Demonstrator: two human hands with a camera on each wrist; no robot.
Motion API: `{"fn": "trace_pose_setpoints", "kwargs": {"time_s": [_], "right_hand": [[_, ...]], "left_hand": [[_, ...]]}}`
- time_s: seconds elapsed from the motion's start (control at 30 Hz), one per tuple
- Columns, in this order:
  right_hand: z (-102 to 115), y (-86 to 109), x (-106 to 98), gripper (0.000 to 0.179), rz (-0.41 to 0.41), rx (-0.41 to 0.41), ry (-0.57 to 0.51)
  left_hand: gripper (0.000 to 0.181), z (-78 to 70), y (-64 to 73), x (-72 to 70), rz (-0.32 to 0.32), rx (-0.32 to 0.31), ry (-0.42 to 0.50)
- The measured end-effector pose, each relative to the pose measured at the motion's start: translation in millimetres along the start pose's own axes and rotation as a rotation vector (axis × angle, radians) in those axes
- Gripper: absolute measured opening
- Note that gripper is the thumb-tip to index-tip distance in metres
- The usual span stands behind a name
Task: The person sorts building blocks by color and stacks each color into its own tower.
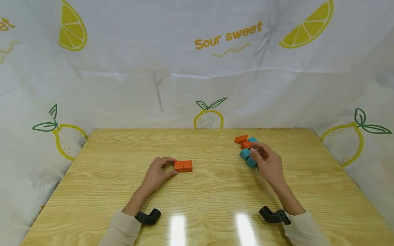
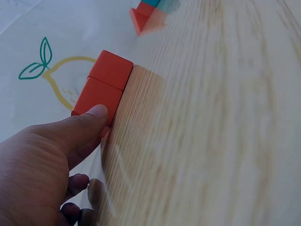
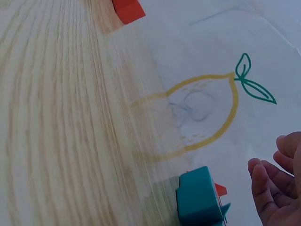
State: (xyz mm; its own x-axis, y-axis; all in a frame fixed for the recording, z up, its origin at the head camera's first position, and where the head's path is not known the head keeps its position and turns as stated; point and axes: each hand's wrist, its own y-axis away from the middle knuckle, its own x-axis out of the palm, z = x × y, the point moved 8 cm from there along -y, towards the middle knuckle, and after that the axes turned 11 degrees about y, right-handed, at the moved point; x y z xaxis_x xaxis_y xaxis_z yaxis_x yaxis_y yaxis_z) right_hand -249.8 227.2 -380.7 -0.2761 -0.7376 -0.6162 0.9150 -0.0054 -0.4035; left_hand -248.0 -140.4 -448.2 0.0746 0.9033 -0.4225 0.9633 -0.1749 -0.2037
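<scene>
Steady the two touching orange blocks (image 1: 183, 166) on the worktop (image 1: 212, 191), pinched at one end in the left hand (image 1: 158, 173); with the right hand (image 1: 270, 165), parted at the fingertips and seemingly empty, pick gently at the blue-and-orange cluster (image 1: 245, 146) beside it.

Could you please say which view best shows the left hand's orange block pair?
The left wrist view, where the orange block pair looks largest. The head camera shows it small; the right wrist, a cropped part.
</scene>
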Motion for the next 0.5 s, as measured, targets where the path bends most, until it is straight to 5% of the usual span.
{"fn": "trace_pose_setpoints", "kwargs": {"time_s": [0.17,0.33,0.5], "right_hand": [[-0.5,2.9,-22.0,0.026,-0.063,0.023,0.027],[-37.4,1.7,-26.4,0.028,-0.096,0.052,0.053],[-50.6,4.6,-27.7,0.029,-0.109,0.085,0.066]], "left_hand": [[0.039,1.6,0.2,0.5,-0.003,0.001,-0.009],[0.039,1.7,0.0,0.6,-0.002,0.013,-0.011],[0.039,1.3,0.1,0.2,-0.006,0.016,-0.004]]}}
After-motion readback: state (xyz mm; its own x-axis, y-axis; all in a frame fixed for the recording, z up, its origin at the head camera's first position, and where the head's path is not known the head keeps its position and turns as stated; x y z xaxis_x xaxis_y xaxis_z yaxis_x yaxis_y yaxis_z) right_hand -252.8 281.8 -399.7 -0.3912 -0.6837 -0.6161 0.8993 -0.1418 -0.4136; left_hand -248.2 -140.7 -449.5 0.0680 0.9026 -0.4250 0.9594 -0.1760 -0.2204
